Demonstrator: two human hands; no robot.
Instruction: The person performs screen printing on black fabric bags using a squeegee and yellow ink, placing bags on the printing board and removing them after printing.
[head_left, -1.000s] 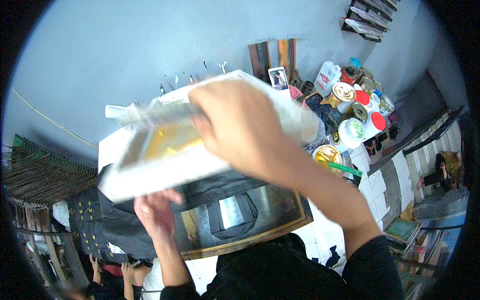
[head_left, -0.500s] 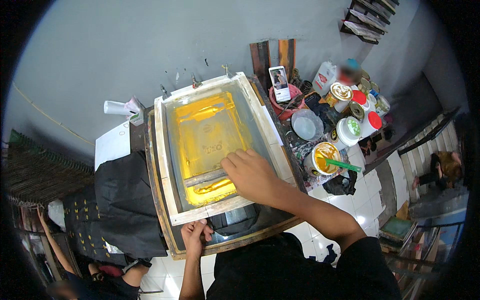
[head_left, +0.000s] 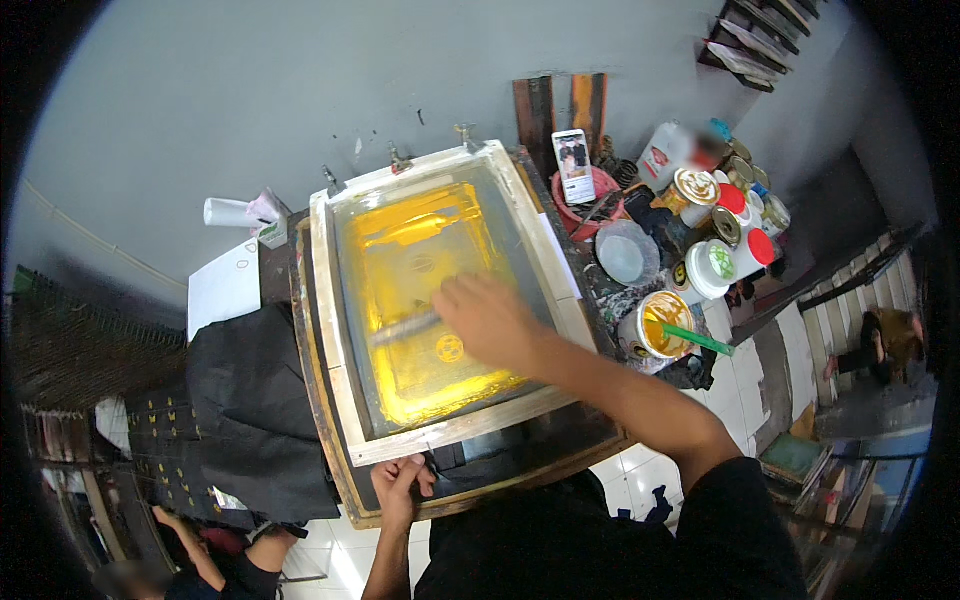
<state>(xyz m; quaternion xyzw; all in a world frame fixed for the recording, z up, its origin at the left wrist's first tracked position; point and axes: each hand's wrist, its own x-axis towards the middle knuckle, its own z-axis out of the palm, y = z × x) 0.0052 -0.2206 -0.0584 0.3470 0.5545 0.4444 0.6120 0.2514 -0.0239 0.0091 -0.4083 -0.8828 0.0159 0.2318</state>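
Note:
My right hand (head_left: 490,325) is slightly blurred and closed around a squeegee (head_left: 402,328), which lies across the mesh of a screen-printing frame (head_left: 330,370). Yellow ink (head_left: 410,228) covers much of the mesh, thickest at the far end and along the near end. A small round motif (head_left: 450,348) shows through just on the near side of the squeegee. At the frame's near edge my left hand (head_left: 400,485) has its fingers curled together beside black cloth (head_left: 485,447); what they grip, if anything, is hidden. The frame rests over a dark wood-edged board (head_left: 590,452).
A tub of yellow ink (head_left: 650,335) with a green stirrer (head_left: 700,340) stands right of the frame. Beyond it are a clear bowl (head_left: 627,252), jars, and a phone (head_left: 573,165) propped in a pink basin (head_left: 603,185). Black fabric (head_left: 250,400) hangs at left; another person sits lower left.
My right hand and the squeegee have moved away from me up the mesh, uncovering the round motif. Ink near the close end has spread. My left hand stays by the near edge.

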